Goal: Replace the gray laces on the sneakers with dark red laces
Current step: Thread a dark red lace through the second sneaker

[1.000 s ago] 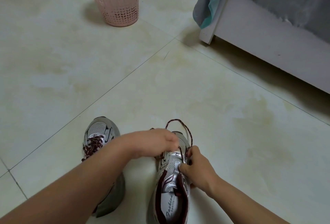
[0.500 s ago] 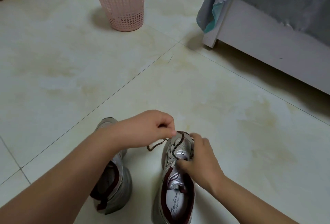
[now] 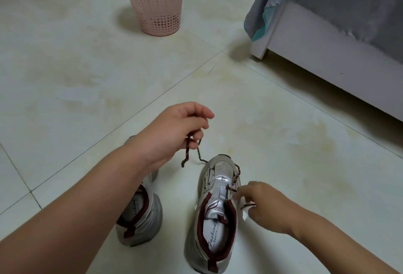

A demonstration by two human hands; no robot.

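Two hands work: our left hand pinches the dark red woven lace beyond the silver mesh sneaker's toe; our right hand pinches its other end beside the eyelets.

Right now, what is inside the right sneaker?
Inside the right sneaker a white insole with printed words shows, and its tongue. The toe end under the tongue is covered, so what lies there cannot be seen.

"Fashion Sports" printed on insole of right sneaker, tongue label unreadable
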